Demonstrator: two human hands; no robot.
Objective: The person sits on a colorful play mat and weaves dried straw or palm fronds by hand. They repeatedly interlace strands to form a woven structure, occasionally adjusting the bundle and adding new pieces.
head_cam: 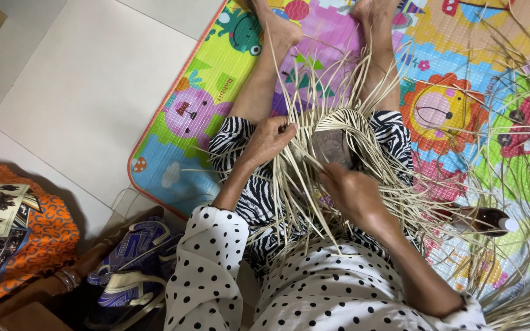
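A half-woven piece of pale straw (345, 122) lies in my lap, with long loose strands (289, 184) fanning out over my zebra-print trousers. It curves around a dark rounded block (332, 147). My left hand (271, 138) pinches strands at the weave's left edge. My right hand (351, 190) grips strands just below the block. My bare legs stretch out over a colourful animal-print play mat (179, 122).
More loose straw (522, 184) is piled on the mat at the right. A dark bottle with a white cap (483, 222) lies among it. White tiled floor (81, 79) spreads at the left. Orange patterned cloth (26, 245) and a blue bag (133, 257) lie bottom left.
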